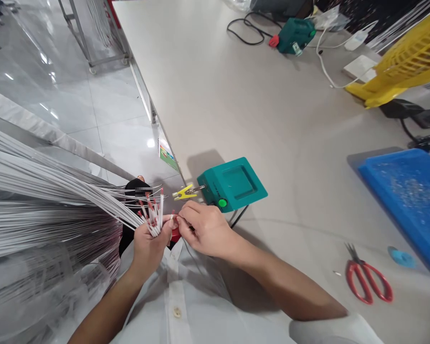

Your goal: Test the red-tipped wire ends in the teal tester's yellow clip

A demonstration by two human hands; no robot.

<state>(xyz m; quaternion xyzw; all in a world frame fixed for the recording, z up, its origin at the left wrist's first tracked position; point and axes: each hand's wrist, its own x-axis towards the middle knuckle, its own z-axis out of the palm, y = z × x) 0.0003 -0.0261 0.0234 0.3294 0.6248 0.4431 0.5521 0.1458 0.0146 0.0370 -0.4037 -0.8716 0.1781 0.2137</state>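
Observation:
My left hand (pixel 148 248) is closed around a bundle of white cables (pixel 154 222), whose ends show short red inner wires. One cable end sticks out between its thumb and fingers, close to the other hand. My right hand (pixel 206 227) is pinched at that end, its fingertips nearly meeting the left thumb; what exactly they grip is too small to make out. Just beyond my hands, at the table edge, sits a green device (pixel 236 184) with a green button. A yellow clip (pixel 185 192) projects from its left side.
Long white cables (pixel 50 191) hang at the left. On the table (pixel 272 119) lie red-handled scissors (pixel 367 277), a blue tray (pixel 408 191) with small clear pieces and a light-blue ring (pixel 402 257). A second green device (pixel 295 36) and a yellow fan-like object (pixel 408 57) stand farther back.

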